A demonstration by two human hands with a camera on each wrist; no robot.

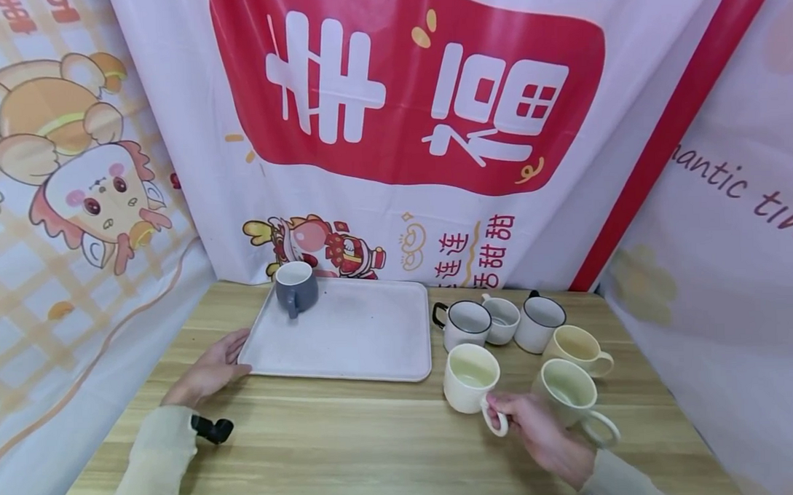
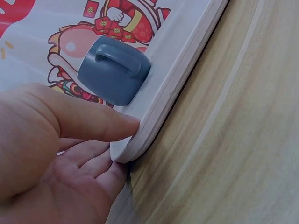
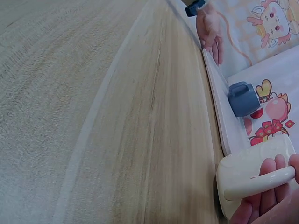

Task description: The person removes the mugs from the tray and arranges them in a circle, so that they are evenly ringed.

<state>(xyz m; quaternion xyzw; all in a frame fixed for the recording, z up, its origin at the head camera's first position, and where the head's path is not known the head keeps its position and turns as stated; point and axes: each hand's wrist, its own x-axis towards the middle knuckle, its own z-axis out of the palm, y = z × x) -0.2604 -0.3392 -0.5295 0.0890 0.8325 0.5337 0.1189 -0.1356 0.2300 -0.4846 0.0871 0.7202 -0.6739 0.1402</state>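
At the left end of a white rectangular tray (image 1: 367,336), my left hand (image 1: 213,367) holds the near corner. In the left wrist view the thumb (image 2: 105,121) lies on the rim, with the other fingers (image 2: 100,170) at the edge's outer side and underneath. A grey-blue mug (image 1: 297,291) stands upright on the tray's far left corner. Right of the tray, my right hand (image 1: 530,425) grips the handle of a cream mug (image 1: 463,391). That mug is upright; whether its base touches the table cannot be told.
Behind the held mug stand two black-rimmed white mugs (image 1: 461,336) (image 1: 533,334) and a small white cup (image 1: 502,331) between them. A yellowish mug (image 1: 570,351) and another cream mug (image 1: 559,398) stand at the right on the wooden table (image 1: 351,446). Printed cloths (image 1: 534,235) hang around it.
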